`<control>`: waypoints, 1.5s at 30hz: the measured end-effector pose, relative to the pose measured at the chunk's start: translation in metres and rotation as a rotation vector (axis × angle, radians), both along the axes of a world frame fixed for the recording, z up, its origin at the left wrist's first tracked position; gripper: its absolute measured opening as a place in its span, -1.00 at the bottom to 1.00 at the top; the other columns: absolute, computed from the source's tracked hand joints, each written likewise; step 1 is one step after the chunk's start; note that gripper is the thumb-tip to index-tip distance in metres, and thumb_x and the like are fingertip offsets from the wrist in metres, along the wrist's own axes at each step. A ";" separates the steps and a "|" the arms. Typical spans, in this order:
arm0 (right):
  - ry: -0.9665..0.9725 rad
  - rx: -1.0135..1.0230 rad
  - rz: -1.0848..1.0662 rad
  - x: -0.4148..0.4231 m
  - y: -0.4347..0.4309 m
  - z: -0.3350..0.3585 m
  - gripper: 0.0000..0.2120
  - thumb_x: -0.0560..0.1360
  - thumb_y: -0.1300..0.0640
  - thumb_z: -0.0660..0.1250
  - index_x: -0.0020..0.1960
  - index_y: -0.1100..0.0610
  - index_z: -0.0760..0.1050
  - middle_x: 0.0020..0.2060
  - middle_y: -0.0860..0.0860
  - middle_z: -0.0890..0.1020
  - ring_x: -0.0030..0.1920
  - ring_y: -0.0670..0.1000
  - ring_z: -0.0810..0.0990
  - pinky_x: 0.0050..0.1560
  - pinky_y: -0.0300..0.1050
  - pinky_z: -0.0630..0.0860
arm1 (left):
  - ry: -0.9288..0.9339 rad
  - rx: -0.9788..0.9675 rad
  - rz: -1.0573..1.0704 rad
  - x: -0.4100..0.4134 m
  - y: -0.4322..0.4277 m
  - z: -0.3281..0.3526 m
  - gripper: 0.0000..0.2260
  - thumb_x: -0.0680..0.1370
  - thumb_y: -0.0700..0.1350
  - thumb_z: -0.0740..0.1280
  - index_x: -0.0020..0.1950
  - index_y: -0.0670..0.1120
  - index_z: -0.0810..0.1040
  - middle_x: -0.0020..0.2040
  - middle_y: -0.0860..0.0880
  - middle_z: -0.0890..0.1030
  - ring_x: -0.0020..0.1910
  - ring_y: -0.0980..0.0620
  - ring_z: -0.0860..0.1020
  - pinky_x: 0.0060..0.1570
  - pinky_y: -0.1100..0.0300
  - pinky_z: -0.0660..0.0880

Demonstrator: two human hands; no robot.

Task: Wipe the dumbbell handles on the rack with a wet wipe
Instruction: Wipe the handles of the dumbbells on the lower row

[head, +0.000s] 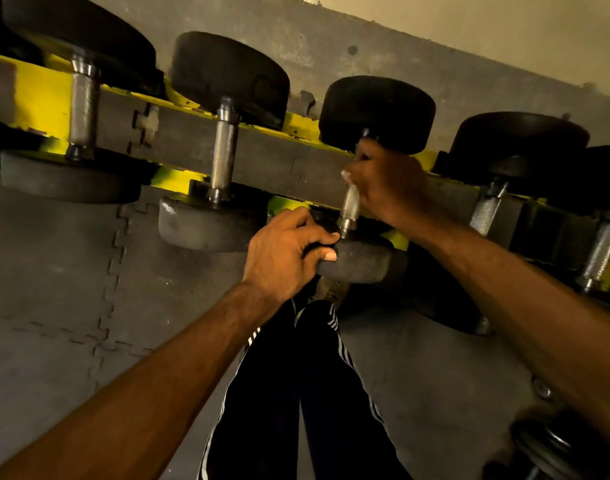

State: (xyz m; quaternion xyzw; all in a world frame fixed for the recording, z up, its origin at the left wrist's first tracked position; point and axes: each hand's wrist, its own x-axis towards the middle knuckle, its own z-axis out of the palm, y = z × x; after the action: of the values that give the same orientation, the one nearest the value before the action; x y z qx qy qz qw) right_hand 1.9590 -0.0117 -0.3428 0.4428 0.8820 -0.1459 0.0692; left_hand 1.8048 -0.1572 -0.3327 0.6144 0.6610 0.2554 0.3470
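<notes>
Through the head camera, the right hand is wrapped round the upper part of the third handle, counting from the left end of the rack. Its fingers are curled tight, and a scrap of white wipe pokes out by the knuckles. The left hand grips the near head of that dumbbell at the rack's front edge, thumb and fingers curled over its rim, steadying it I'd guess. This handle looks part-wiped to me, as its lower stretch shows bare. The first handle, second handle and fourth handle give no sign either way, so I can't tell which are done
</notes>
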 end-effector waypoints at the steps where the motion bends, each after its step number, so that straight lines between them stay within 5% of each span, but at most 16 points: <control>1: -0.015 0.014 0.024 -0.004 0.001 0.002 -0.88 0.57 0.17 0.34 0.03 0.22 0.58 -0.01 0.14 0.58 -0.11 0.16 0.62 -0.23 -0.14 0.33 | 0.002 -0.004 -0.002 0.000 0.000 0.000 -0.69 0.47 0.19 0.36 0.01 0.03 0.74 -0.11 0.04 0.58 -0.08 0.01 0.55 -0.17 0.02 0.55; 6: -0.382 -0.108 0.573 -0.034 -0.003 0.018 -0.86 0.56 0.12 0.25 0.02 0.11 0.57 -0.04 0.06 0.61 -0.01 0.13 0.62 -0.22 -0.10 0.34 | 0.015 0.021 0.006 0.000 0.001 -0.001 -0.72 0.46 0.17 0.38 0.00 0.03 0.74 -0.13 0.03 0.56 -0.09 -0.02 0.54 -0.18 0.04 0.51; 10: -0.552 -0.023 0.434 -0.058 0.017 0.010 -0.85 0.57 0.08 0.29 0.03 0.12 0.59 -0.06 0.06 0.64 -0.04 0.12 0.64 -0.22 -0.11 0.33 | 0.012 0.009 0.011 0.001 -0.002 -0.001 -0.75 0.46 0.13 0.41 0.03 0.04 0.73 -0.12 0.03 0.56 -0.07 -0.01 0.53 -0.16 0.04 0.52; 16: -0.606 -0.176 0.645 -0.061 0.002 0.016 -0.89 0.56 0.05 0.31 -0.04 0.08 0.54 -0.12 0.03 0.60 -0.10 0.08 0.59 -0.25 -0.10 0.38 | -0.005 0.020 0.004 0.001 -0.001 -0.002 -0.73 0.45 0.14 0.39 0.03 0.05 0.73 -0.11 0.03 0.56 -0.06 -0.02 0.54 -0.16 0.02 0.53; 18: -0.440 -0.179 0.508 -0.046 0.016 0.017 -0.91 0.56 0.12 0.30 -0.12 0.09 0.48 -0.22 0.06 0.49 -0.20 0.08 0.48 -0.23 -0.11 0.34 | -0.016 0.021 0.012 0.001 -0.002 -0.003 -0.74 0.45 0.14 0.40 0.03 0.05 0.73 -0.10 0.04 0.56 -0.06 -0.01 0.54 -0.15 0.02 0.54; 22: 0.031 -0.172 0.039 -0.002 0.019 0.007 -0.78 0.59 0.07 0.29 0.00 0.20 0.63 -0.12 0.11 0.61 -0.12 0.05 0.57 -0.13 -0.17 0.34 | -0.024 0.011 0.019 -0.002 -0.002 -0.002 -0.73 0.45 0.15 0.39 0.03 0.04 0.73 -0.10 0.05 0.56 -0.05 0.01 0.53 -0.16 0.01 0.55; 27: 0.199 -0.426 -0.217 0.023 -0.038 0.006 -0.91 0.50 0.10 0.44 -0.06 0.13 0.63 -0.18 -0.01 0.66 -0.19 -0.07 0.59 -0.18 -0.18 0.50 | -0.008 -0.007 -0.014 -0.002 0.001 -0.002 -0.70 0.45 0.18 0.36 0.02 0.04 0.72 -0.09 0.03 0.54 -0.04 -0.01 0.53 -0.16 0.02 0.55; 32: 0.522 -0.318 -0.778 0.015 -0.027 -0.013 -0.91 0.54 0.15 0.40 -0.01 -0.01 0.54 -0.12 -0.16 0.58 -0.10 -0.24 0.54 -0.13 -0.43 0.40 | -0.058 -0.029 -0.038 -0.005 0.003 -0.008 -0.74 0.45 0.14 0.42 0.02 0.03 0.69 -0.08 0.02 0.51 -0.01 -0.03 0.51 -0.15 -0.03 0.55; 35: 0.591 -0.419 -1.027 0.015 -0.035 -0.020 -0.84 0.52 0.16 0.42 -0.12 -0.08 0.51 -0.09 -0.13 0.62 -0.04 -0.10 0.63 -0.03 -0.23 0.58 | -0.080 -0.029 -0.057 -0.005 0.003 -0.010 -0.72 0.46 0.15 0.41 0.02 0.00 0.69 -0.09 0.00 0.50 -0.02 -0.05 0.50 -0.13 -0.04 0.54; 40: 0.541 -0.767 -1.101 0.029 -0.049 -0.016 -0.81 0.45 0.23 0.50 -0.18 -0.01 0.54 -0.17 -0.04 0.66 -0.15 -0.09 0.66 -0.10 -0.27 0.56 | -0.086 -0.036 -0.063 -0.006 0.005 -0.009 -0.76 0.45 0.12 0.45 0.00 0.00 0.68 -0.10 0.01 0.48 -0.06 -0.02 0.48 -0.15 -0.03 0.53; 45: 0.769 -0.676 -1.223 0.018 -0.021 -0.024 -0.76 0.51 0.28 0.42 -0.02 -0.07 0.55 0.01 -0.04 0.65 0.02 -0.04 0.66 -0.03 -0.13 0.64 | -0.088 -0.053 -0.075 -0.007 0.008 -0.007 -0.78 0.42 0.05 0.49 0.01 0.01 0.69 -0.11 0.06 0.47 -0.05 0.02 0.47 -0.15 -0.04 0.55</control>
State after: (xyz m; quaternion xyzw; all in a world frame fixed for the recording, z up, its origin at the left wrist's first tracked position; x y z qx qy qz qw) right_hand 1.9766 -0.0329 -0.3669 0.7220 0.3526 -0.5602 -0.2016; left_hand 1.7973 -0.1496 -0.3396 0.6175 0.6283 0.2513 0.4010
